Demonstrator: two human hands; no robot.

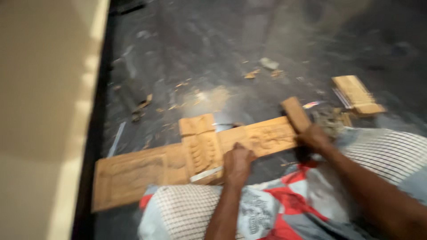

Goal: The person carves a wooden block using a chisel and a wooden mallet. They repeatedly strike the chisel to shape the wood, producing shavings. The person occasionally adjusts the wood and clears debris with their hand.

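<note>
A long carved wooden plank (138,171) lies across the dark floor in front of my knees. A smaller carved block (200,146) sits on top of it near the middle. My left hand (238,162) is closed around a thin metal chisel whose blade (205,174) points left across the carving. My right hand (313,135) grips a wooden mallet (295,113) raised above the plank's right end. The frame is blurred by motion.
Another wooden block (358,94) lies on the floor at the right. Wood chips (253,73) are scattered over the dark floor. A pale wall or board (44,111) fills the left side. Checked and red-and-white cloth (275,209) covers my legs.
</note>
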